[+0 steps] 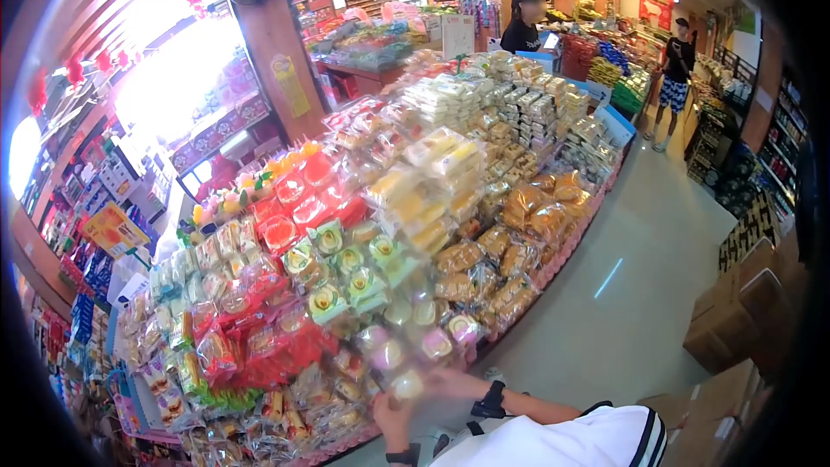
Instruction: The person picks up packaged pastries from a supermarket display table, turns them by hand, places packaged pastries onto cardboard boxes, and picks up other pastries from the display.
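Bright shop aisles and a pale, glossy floor (644,242) surround one long desk with a pink frilled edge (556,270), heaped with wrapped cakes. At its six o'clock side, the person's left hand (393,418) is raised with fingers loosely curved; the right hand (451,385), a dark watch (491,399) at its wrist, reaches in from three o'clock, fingers partly extended. Between them is a pale round cake in clear plastic wrapping (406,385); blur keeps me from telling whether either has closed on it. I'd judge it light, soft and easily dented, its film slippery, so its sides are the place to hold. Being roundish, it shows no clear long axis; its broad face seems turned upward. From it, pink-and-white round cakes (437,343) lie just off at one o'clock, green-and-white square packets (328,301) at eleven, and golden-brown buns in clear bags (510,294) farther out between one and two. Brown cardboard boxes (724,316) stand near three, and a person in a black top (520,37) is far off towards one.
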Motion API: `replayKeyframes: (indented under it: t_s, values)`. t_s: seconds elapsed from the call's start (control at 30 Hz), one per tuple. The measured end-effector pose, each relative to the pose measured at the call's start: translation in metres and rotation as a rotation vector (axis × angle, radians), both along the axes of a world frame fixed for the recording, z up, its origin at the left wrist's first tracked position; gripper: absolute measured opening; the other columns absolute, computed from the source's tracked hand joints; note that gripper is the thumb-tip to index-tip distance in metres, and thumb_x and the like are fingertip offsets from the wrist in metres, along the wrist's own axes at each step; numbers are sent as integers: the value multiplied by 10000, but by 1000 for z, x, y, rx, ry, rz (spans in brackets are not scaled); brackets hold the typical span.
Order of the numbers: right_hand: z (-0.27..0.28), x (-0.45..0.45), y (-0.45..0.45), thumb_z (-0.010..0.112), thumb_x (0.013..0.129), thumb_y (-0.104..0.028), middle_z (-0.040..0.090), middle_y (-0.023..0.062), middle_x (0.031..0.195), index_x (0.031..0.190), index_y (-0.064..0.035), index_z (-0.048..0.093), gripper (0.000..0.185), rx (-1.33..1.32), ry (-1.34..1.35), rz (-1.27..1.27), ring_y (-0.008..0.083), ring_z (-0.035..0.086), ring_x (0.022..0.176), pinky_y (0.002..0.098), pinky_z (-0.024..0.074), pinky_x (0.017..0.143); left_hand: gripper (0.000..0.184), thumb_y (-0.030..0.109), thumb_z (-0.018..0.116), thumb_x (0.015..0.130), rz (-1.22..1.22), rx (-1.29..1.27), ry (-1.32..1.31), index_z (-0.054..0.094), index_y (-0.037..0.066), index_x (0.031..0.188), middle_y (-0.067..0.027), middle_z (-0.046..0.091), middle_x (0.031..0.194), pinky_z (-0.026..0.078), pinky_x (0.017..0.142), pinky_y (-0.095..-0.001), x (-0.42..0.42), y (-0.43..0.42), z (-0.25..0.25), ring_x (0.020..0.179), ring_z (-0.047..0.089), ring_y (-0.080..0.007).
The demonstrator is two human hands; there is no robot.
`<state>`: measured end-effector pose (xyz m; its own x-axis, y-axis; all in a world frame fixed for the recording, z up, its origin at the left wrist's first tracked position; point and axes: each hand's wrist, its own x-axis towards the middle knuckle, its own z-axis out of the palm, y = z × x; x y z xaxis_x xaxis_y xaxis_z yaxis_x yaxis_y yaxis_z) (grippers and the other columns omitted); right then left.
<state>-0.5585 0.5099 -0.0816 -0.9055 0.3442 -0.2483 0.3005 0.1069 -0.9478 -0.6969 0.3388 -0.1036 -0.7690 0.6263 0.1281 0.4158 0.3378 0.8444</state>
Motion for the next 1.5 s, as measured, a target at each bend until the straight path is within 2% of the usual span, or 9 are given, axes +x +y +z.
replayKeyframes:
  t_s: [0.13, 0.2, 0.3, 0.4, 0.43, 0.53, 1.1, 1.43, 1.5]
  values:
    - [18, 7, -31, 669, 964, -152, 563, 143, 1361, 1447, -16, 426, 558, 30, 180, -175, 205, 553, 1249, 362, 466, 1033, 534, 165, 903, 667, -107, 102, 4, 682, -26, 1113, -75, 619, 921, 479, 742, -296, 3, -11, 15, 806, 565, -176]
    - [33, 14, -44, 685, 956, -152, 547, 141, 1359, 1473, -40, 397, 602, 35, 246, -227, 207, 563, 1220, 359, 477, 1017, 546, 166, 910, 663, -142, 104, -2, 679, -32, 1117, -67, 606, 907, 474, 735, -295, 8, -10, 30, 802, 557, -173]
    - [44, 27, -57, 698, 947, -144, 546, 135, 1336, 1480, -60, 391, 621, 158, 118, -295, 199, 575, 1179, 350, 489, 993, 555, 170, 917, 658, -200, 136, -37, 681, -26, 1120, -54, 573, 860, 462, 701, -299, 7, -12, 36, 777, 544, -170]
    - [43, 37, -67, 719, 934, -147, 558, 126, 1301, 1490, -72, 380, 655, 38, 119, -399, 189, 580, 1151, 345, 499, 972, 552, 174, 919, 659, -266, 169, -50, 681, -17, 1118, -50, 572, 860, 460, 689, -295, 10, -12, 47, 775, 545, -165]
    - [42, 39, -67, 759, 902, -209, 553, 150, 1358, 1459, -54, 418, 672, -2, 158, -416, 255, 573, 1208, 374, 488, 1013, 547, 174, 920, 658, -271, 174, -64, 682, -13, 1114, -48, 572, 861, 462, 689, -294, 12, -13, 54, 776, 547, -164]
    - [55, 40, -76, 760, 902, -225, 553, 151, 1360, 1464, -53, 416, 682, 9, 170, -426, 259, 554, 1239, 379, 480, 1024, 534, 170, 924, 655, -265, 208, -88, 683, -8, 1097, -43, 574, 869, 467, 689, -290, 15, -19, 70, 777, 550, -159]
    - [79, 36, -63, 758, 894, -358, 554, 222, 1391, 1470, -33, 416, 744, 196, 173, -241, 290, 548, 1279, 383, 432, 1060, 502, 74, 911, 669, -154, 253, -80, 665, -61, 1085, -22, 552, 899, 446, 683, -257, 28, -25, 80, 802, 518, -121]
    - [84, 83, -1, 749, 912, -249, 573, 194, 1354, 1474, -12, 400, 703, 31, 256, -268, 230, 565, 1227, 362, 457, 1032, 530, 57, 896, 680, -178, 245, -136, 643, -56, 1131, -25, 559, 963, 465, 722, -263, 66, 39, 71, 850, 518, -123]
    - [95, 102, 18, 753, 907, -226, 577, 181, 1348, 1473, -8, 401, 701, -88, 282, -291, 223, 563, 1226, 359, 454, 1036, 421, 102, 861, 705, -190, 209, -88, 657, -33, 1048, -47, 564, 905, 458, 718, -298, 80, 58, 70, 816, 530, -161]
